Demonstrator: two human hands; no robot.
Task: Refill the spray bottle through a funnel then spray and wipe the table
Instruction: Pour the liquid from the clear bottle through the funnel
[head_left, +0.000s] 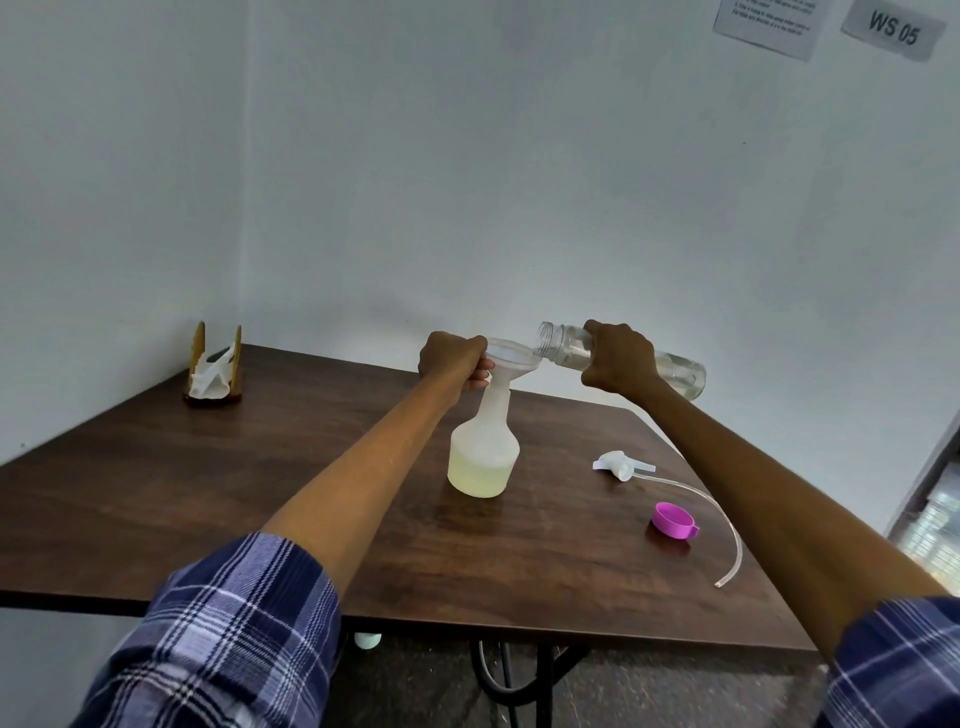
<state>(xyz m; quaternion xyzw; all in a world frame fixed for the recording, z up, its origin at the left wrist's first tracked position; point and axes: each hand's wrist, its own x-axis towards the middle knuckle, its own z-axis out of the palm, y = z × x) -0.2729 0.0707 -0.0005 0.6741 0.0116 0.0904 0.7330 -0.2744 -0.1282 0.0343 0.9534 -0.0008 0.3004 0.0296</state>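
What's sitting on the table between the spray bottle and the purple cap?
In the head view, the detached trigger sprayer head lies between the spray bottle and the purple cap, its clear tube curving past the cap.

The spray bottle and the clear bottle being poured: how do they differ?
The spray bottle stands upright on the table; the clear bottle is tipped nearly flat in the right hand. The spray bottle is frosted white with yellowish liquid low inside; the clear bottle is see-through. Both are uncapped.
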